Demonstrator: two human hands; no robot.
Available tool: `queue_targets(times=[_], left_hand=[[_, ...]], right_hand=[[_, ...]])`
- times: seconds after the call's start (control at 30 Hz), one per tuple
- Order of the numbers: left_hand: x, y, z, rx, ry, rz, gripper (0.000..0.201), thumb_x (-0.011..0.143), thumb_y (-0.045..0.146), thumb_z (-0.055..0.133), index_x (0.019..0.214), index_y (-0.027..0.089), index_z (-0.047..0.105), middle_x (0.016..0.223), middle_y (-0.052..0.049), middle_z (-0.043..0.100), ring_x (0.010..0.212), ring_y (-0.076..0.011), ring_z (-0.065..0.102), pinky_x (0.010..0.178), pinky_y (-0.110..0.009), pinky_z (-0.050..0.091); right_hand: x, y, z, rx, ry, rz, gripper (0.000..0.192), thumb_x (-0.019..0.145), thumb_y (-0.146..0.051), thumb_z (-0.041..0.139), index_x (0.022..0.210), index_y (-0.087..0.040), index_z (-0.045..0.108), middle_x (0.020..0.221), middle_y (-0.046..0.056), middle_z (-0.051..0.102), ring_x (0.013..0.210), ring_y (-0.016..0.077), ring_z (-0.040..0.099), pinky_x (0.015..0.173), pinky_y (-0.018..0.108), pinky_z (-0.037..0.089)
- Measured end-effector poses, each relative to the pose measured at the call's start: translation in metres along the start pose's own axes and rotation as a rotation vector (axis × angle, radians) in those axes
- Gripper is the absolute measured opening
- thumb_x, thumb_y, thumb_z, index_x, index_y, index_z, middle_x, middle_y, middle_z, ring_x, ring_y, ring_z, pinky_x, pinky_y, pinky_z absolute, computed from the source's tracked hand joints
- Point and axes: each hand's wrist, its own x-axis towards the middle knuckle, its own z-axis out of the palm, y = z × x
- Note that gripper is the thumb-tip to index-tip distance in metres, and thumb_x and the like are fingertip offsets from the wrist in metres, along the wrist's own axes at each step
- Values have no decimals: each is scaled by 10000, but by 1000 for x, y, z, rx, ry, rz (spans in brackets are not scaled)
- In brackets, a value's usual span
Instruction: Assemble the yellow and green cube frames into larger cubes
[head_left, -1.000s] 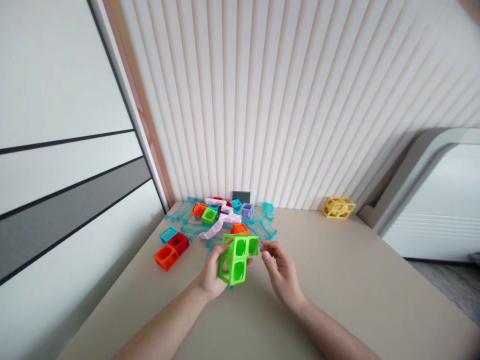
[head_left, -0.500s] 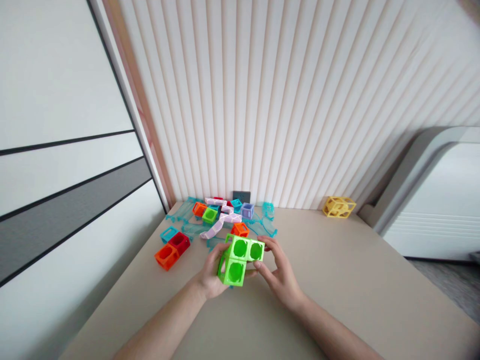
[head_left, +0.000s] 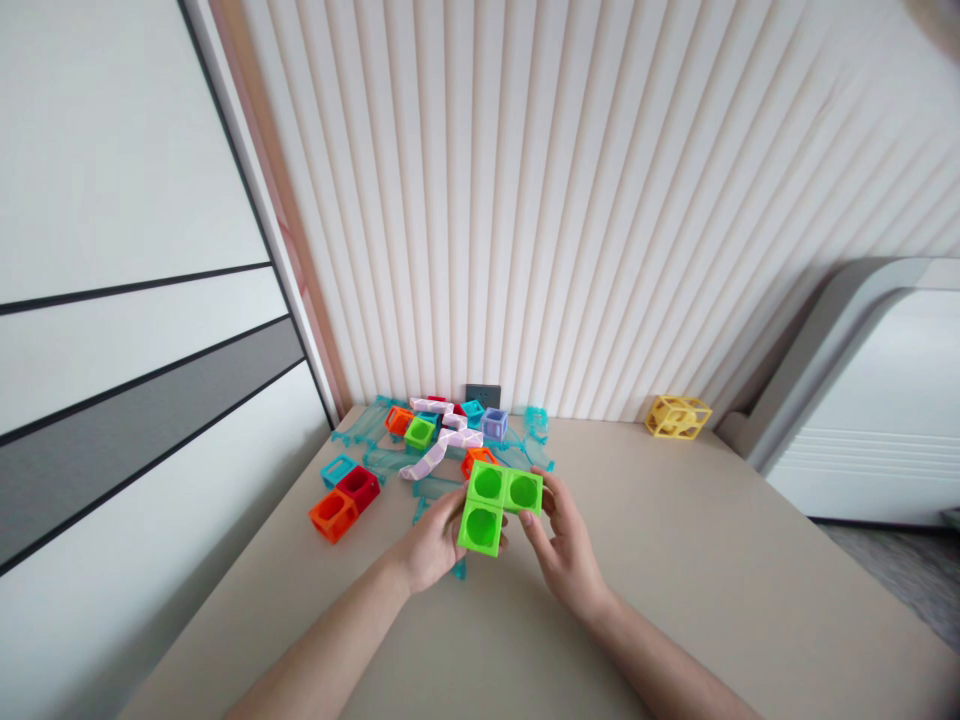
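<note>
Both my hands hold a bright green L-shaped piece (head_left: 495,505) made of three joined hollow cubes with round holes, lifted a little above the beige table (head_left: 712,600). My left hand (head_left: 431,545) grips its lower left side. My right hand (head_left: 562,540) grips its right side, fingers on the right cube. The round holes face up toward me.
Behind the hands lies a pile of coloured cubes, clear teal track pieces and a pink-white track (head_left: 439,445). An orange cube (head_left: 330,513) joined to a red cube (head_left: 358,487) sits at the left. A yellow lattice cube (head_left: 677,415) stands far right by the slatted wall.
My right hand has closed onto the green piece, which it was apart from before. The piece has turned so its holed faces point upward and has shifted slightly right.
</note>
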Motion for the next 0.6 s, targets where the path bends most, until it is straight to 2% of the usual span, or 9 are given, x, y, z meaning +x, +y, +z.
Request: queue_targets(times=[0.17, 0.27, 0.43, 0.6], left_hand=[[3, -1, -2, -31, 105, 1, 458, 725, 551, 826, 951, 156, 775, 827, -71, 757, 777, -209, 688, 727, -302, 528], [6, -2, -3, -16, 164, 73, 382, 725, 494, 854, 888, 158, 771, 783, -37, 728, 726, -149, 636, 668, -234, 490], [8, -3, -5, 84, 120, 132, 362, 816, 477, 790, 938, 138, 751, 773, -36, 684, 677, -120, 579, 618, -217, 450], [8, -4, -5, 121, 92, 165, 378, 815, 469, 791, 1025, 167, 708, 811, -21, 664, 685, -123, 584, 598, -222, 439]], right_hand=[[4, -8, -2, -93, 35, -49, 459, 968, -348, 603, 1401, -241, 497, 1262, 129, 586, 1056, 240, 652, 893, 379, 577], [7, -9, -3, -147, 88, -58, 455, 944, -326, 629, 1384, -253, 539, 1259, 119, 556, 1056, 240, 630, 894, 384, 570], [9, -5, -3, -165, 126, -70, 443, 925, -309, 655, 1356, -271, 556, 1248, 102, 547, 1079, 240, 607, 924, 401, 558], [8, -3, -1, -175, 102, -76, 490, 914, -356, 692, 1376, -278, 546, 1265, 104, 545, 1125, 256, 599, 940, 413, 558]])
